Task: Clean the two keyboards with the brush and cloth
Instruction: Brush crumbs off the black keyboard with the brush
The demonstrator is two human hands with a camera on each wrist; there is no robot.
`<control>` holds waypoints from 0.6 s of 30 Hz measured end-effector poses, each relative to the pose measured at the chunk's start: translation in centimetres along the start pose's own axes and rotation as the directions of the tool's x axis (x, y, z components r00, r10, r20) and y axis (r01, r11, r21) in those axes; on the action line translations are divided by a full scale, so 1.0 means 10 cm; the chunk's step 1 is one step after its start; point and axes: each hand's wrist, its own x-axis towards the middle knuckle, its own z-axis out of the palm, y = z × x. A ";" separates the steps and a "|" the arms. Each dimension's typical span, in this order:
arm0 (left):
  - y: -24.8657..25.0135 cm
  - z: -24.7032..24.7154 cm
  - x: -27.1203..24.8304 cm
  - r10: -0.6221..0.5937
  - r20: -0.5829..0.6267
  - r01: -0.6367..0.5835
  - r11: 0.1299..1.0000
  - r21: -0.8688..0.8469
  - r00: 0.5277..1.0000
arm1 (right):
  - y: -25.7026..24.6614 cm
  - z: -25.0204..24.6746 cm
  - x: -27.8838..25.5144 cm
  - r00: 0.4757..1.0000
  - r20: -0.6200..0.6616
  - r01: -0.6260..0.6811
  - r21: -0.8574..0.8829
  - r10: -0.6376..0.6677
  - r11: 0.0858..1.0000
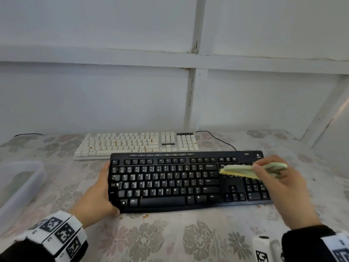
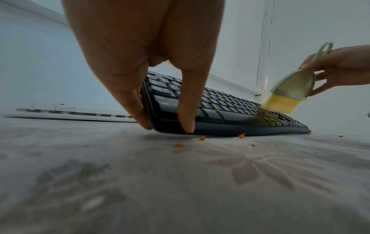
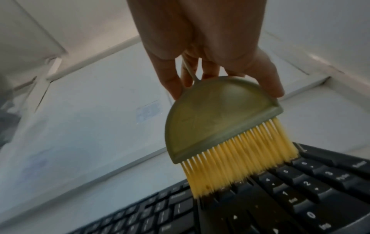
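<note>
A black keyboard (image 1: 170, 181) lies on a floral tablecloth (image 1: 151, 239), near the person. The left hand (image 1: 96, 193) grips its left end at nine o'clock, thumb on the front edge and fingers curled round the far side. The right hand (image 1: 279, 188), at three o'clock, pinches a pale green brush (image 1: 243, 172) between thumb and fingers; its yellow bristles (image 3: 240, 166) touch the keys beside the number pad. A white keyboard (image 1: 137, 144) sits just behind the black one, at twelve o'clock. Orange crumbs (image 2: 202, 138) dot the cloth along the black keyboard's front edge. A clear plastic bin (image 1: 18, 186) stands at nine o'clock, well apart.
</note>
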 end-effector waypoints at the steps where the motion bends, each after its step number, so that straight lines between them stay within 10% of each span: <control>1: 0.00 0.00 0.00 0.005 -0.004 -0.005 1.000 0.001 1.000 | 0.02 -0.04 0.02 1.000 0.000 0.006 0.025 -0.006 1.000; 18: -0.01 0.01 0.01 0.050 -0.040 -0.051 0.999 -0.007 0.998 | 0.37 -0.31 0.15 0.990 0.122 0.066 -0.005 -0.065 0.998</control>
